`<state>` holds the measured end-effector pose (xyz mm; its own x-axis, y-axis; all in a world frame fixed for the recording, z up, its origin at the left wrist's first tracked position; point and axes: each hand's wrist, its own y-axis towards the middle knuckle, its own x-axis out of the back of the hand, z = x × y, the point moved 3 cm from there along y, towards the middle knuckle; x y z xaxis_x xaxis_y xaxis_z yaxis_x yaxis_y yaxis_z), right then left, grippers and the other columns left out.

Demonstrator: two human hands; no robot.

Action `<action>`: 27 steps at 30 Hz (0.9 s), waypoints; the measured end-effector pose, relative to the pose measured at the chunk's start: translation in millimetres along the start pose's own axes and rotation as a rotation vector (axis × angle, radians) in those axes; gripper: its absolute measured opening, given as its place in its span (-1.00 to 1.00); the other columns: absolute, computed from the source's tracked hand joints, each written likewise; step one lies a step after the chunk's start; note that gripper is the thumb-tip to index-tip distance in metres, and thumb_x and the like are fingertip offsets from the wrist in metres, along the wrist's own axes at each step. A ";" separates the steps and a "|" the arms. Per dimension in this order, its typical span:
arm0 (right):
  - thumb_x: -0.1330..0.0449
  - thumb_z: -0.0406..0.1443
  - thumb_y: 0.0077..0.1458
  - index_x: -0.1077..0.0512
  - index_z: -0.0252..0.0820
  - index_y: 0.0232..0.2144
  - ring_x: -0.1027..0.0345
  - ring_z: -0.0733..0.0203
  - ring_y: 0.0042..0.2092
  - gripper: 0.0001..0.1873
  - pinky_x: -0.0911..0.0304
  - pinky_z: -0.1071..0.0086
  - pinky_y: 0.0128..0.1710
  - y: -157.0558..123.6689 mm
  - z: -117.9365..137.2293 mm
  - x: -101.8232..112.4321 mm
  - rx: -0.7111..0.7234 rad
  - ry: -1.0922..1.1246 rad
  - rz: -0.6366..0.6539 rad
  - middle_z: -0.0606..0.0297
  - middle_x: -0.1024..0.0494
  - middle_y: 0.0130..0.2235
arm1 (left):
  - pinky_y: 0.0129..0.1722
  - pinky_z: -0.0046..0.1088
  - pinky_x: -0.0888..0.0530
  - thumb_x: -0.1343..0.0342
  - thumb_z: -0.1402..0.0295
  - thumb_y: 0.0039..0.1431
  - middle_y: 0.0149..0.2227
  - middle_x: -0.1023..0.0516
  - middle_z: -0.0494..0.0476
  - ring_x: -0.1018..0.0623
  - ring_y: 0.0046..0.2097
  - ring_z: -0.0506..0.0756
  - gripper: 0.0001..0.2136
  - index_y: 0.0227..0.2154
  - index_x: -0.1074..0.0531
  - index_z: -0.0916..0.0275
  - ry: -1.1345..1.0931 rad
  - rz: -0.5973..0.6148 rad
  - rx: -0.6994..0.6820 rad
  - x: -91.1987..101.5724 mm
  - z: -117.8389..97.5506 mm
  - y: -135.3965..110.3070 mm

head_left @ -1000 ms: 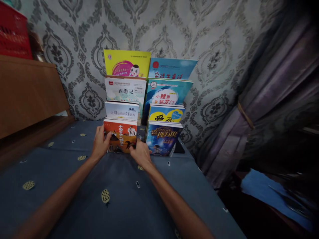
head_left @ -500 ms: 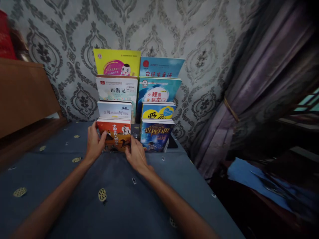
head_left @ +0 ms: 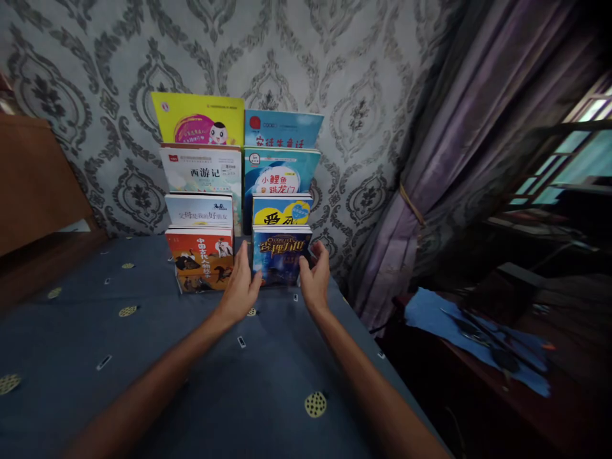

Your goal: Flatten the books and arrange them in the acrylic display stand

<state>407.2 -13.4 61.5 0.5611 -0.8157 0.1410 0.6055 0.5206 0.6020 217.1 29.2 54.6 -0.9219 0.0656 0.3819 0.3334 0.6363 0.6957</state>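
Two stepped columns of upright books stand against the wall. In front on the right is a dark blue book [head_left: 281, 258], with a yellow book [head_left: 282, 212] behind it. My left hand [head_left: 239, 292] is at the blue book's left side, fingers stretched upward in the gap beside the orange book [head_left: 203, 261], thumb apart. My right hand [head_left: 315, 277] flanks the blue book's right edge, its thumb close to the cover and fingers apart; whether it touches cannot be made out. Behind the orange book stand a pale blue book [head_left: 199, 211] and a white book [head_left: 201, 169].
At the back are a tall yellow-green book [head_left: 198, 115] and two blue books, the rear one [head_left: 284, 127] taller. A patterned grey-blue cloth [head_left: 210, 389] covers the surface. A purple curtain [head_left: 425, 166] hangs right; tools lie on a blue cloth [head_left: 430, 315]. Brown furniture [head_left: 38, 185] stands left.
Both hands have left the sides of the orange book and moved right to either side of the dark blue book. The view has turned slightly right.
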 end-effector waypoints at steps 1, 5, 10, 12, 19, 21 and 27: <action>-0.01 -0.18 0.18 -0.12 -0.32 0.26 -0.24 0.04 0.27 -0.36 -0.17 0.08 0.26 1.3 -4.6 -4.5 -0.017 0.042 0.025 -0.11 -0.32 0.26 | 0.38 0.03 -0.13 -0.01 0.25 0.34 0.45 0.03 0.37 -0.06 0.45 0.30 -0.32 0.42 0.14 0.17 -0.020 -0.014 0.032 -4.1 8.0 2.1; 0.00 -0.18 0.18 -0.09 -0.31 0.32 -0.19 0.06 0.33 -0.31 -0.13 0.06 0.30 1.1 -17.3 -17.1 -0.041 0.126 0.067 -0.07 -0.27 0.33 | 0.39 0.02 -0.09 -0.05 0.21 0.30 0.45 0.02 0.38 -0.05 0.45 0.31 -0.28 0.42 0.13 0.21 -0.113 -0.034 0.126 -13.6 30.3 8.6; 0.00 -0.22 0.17 -0.11 -0.30 0.34 -0.19 0.08 0.33 -0.29 -0.15 0.07 0.29 -3.6 -19.3 -17.1 -0.001 0.063 0.108 -0.01 -0.30 0.32 | 0.41 -0.02 -0.03 -0.05 0.26 0.28 0.46 0.04 0.31 -0.06 0.45 0.26 -0.28 0.42 0.13 0.18 -0.196 0.021 0.134 -22.1 36.4 10.8; -0.01 -0.22 0.15 -0.11 -0.34 0.34 -0.22 0.08 0.31 -0.28 -0.17 0.09 0.28 -5.1 -17.3 -16.2 -0.010 0.088 0.105 -0.04 -0.31 0.31 | 0.41 -0.02 -0.04 -0.05 0.30 0.26 0.46 0.02 0.30 -0.07 0.45 0.25 -0.28 0.42 0.12 0.18 -0.205 0.042 0.135 -22.2 35.3 11.3; 0.00 -0.20 0.14 -0.10 -0.35 0.34 -0.18 0.12 0.34 -0.26 -0.11 0.12 0.32 -10.0 -12.2 -19.5 -0.041 0.121 0.093 -0.02 -0.27 0.34 | 0.41 -0.03 -0.05 -0.07 0.34 0.22 0.44 -0.04 0.31 -0.07 0.45 0.25 -0.28 0.41 0.04 0.22 -0.157 0.086 0.106 -12.9 31.5 13.8; 0.01 -0.19 0.14 -0.10 -0.40 0.34 -0.15 0.10 0.36 -0.24 -0.07 0.12 0.34 -11.8 -12.6 -20.6 -0.027 0.126 0.070 -0.05 -0.24 0.35 | 0.42 -0.06 -0.05 -0.06 0.32 0.23 0.44 -0.03 0.32 -0.07 0.45 0.24 -0.28 0.41 0.05 0.24 -0.154 0.096 0.090 -12.1 31.5 13.9; 0.01 -0.18 0.14 -0.10 -0.37 0.35 -0.11 0.07 0.37 -0.24 -0.02 0.06 0.36 -15.3 -16.0 -25.0 -0.025 0.086 0.054 -0.04 -0.23 0.36 | 0.42 -0.06 -0.04 -0.06 0.36 0.22 0.45 -0.01 0.30 -0.05 0.45 0.25 -0.27 0.41 0.07 0.23 -0.159 0.088 0.087 -14.5 32.1 12.9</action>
<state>392.9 3.0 36.2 0.6386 -0.7624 0.1042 0.5866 0.5700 0.5753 228.4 61.1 38.4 -0.9119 0.2399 0.3331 0.4020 0.6863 0.6062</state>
